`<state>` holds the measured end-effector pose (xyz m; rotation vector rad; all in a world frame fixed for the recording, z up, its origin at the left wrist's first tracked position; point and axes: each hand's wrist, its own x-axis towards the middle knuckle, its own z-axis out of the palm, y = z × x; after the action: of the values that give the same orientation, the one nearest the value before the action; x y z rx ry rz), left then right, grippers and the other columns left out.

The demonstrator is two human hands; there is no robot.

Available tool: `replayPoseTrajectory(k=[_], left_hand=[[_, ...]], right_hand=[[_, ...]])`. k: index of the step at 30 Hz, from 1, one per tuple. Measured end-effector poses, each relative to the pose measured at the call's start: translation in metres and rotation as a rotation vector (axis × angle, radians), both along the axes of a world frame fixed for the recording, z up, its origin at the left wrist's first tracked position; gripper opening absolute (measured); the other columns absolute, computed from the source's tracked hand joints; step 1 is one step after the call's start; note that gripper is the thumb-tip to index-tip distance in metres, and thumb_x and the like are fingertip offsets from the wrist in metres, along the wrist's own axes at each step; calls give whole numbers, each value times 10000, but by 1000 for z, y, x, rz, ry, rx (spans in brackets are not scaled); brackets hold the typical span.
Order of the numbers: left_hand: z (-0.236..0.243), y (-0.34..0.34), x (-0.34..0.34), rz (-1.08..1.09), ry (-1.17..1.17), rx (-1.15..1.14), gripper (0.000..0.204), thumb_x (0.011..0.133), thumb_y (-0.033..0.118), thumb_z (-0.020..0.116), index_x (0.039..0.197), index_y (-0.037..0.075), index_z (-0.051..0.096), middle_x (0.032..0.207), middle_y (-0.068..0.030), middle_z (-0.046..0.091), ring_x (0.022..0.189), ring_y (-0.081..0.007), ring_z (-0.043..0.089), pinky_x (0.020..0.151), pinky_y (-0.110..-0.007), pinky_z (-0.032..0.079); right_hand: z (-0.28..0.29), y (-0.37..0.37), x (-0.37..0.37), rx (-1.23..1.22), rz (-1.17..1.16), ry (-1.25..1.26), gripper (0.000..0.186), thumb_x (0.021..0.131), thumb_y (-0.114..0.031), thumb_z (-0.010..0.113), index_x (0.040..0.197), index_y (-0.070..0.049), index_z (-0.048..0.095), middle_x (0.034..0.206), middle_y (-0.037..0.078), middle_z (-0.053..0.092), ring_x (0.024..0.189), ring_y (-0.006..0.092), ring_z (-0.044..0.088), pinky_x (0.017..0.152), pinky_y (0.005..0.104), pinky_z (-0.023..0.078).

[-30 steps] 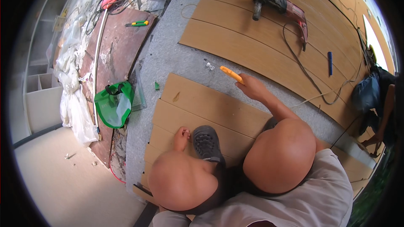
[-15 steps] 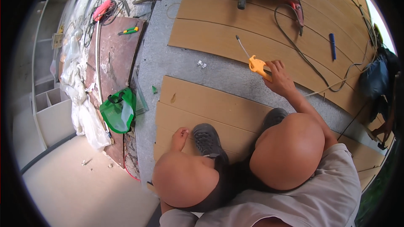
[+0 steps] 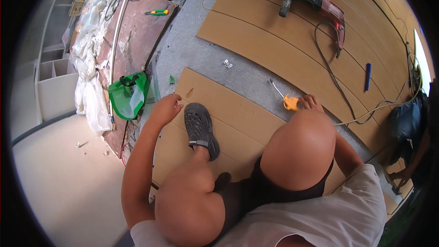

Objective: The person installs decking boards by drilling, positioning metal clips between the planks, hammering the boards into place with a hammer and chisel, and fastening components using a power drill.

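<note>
My right hand [image 3: 311, 103] grips an orange-handled tool [image 3: 290, 103] with a thin metal shaft and dark tip pointing up and left. It is beyond my right knee, low over the grey floor strip between the tan panels. My left hand [image 3: 165, 109] hovers by the left edge of the near tan panel [image 3: 238, 110], just left of my dark clog [image 3: 198, 126]. Its fingers are curled toward the thumb; whatever they pinch, if anything, cannot be made out. Small white metal clips [image 3: 227, 64] lie on the floor between both hands, farther off.
A red and black rotary hammer drill [image 3: 315, 2] and a blue marker [image 3: 368, 77] lie on the far panels [image 3: 256, 23]. Left are a green bag [image 3: 129, 95], a green-yellow utility knife [image 3: 157, 13] and plastic sheeting [image 3: 89, 71]. Another person's hand [image 3: 402, 177] shows at right.
My left hand has moved forward and left from beside my clog to the panel's edge. The orange tool has come lower and nearer in my right hand. My view has shifted.
</note>
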<state>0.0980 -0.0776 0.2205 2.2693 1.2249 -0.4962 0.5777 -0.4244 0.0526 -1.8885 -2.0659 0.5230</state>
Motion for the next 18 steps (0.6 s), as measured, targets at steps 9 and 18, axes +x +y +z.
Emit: replayPoseTrajectory(k=[9,18], left_hand=[[-106,-1,58,56,-305,-71,272,912,193,685,1123,23,700,1066,-167,720,986,-351,698,864,-446,553],[-163,41,-37,697,-521,337,253,911,98,696,1154,30,685,1059,-152,696,941,-334,688,839,-411,558]], right_hand=[[14,-2,-18,-107,-108,-92,654,748,-136,808,1343,-3,570,1318,195,571,1274,390,524,1076,484,467],[75,-25,-50,-159,-369,-202,612,793,23,724,1371,6,525,1329,204,559,1276,419,511,1075,498,455]])
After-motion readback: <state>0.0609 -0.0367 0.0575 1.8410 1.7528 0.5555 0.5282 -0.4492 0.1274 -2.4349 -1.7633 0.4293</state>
